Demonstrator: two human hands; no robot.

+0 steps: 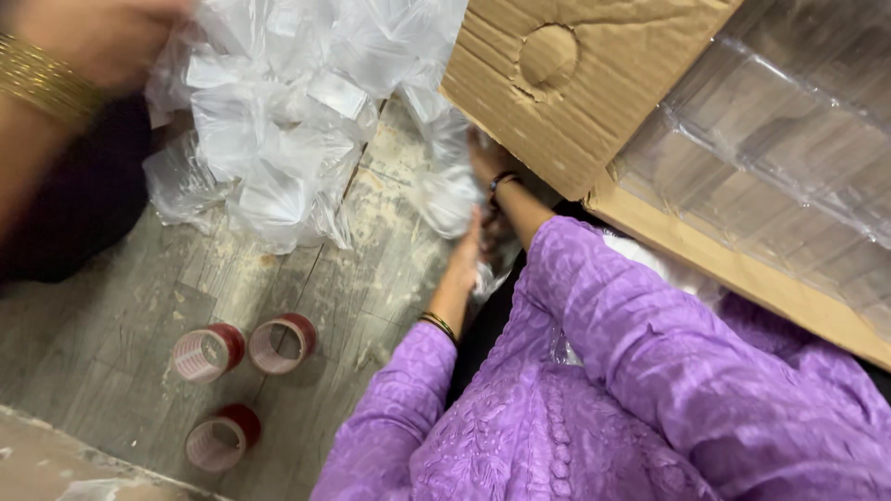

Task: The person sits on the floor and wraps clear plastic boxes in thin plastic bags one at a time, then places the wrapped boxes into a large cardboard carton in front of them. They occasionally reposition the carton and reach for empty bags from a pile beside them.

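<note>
Purple embroidered sleeve, red-rimmed tape rolls, brown cardboard

Left hand raised, blurred; forearm angled down-left.

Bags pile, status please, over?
Left hand blurred at bags, grip unclear. Right hand out of view. Co-worker's hands in same pile. Tape rolls nearby.

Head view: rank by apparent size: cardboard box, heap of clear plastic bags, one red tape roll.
1. Brown cardboard box
2. Heap of clear plastic bags; the box is nearer the camera, so this order is unsure
3. Red tape roll, clearly smallest
</note>
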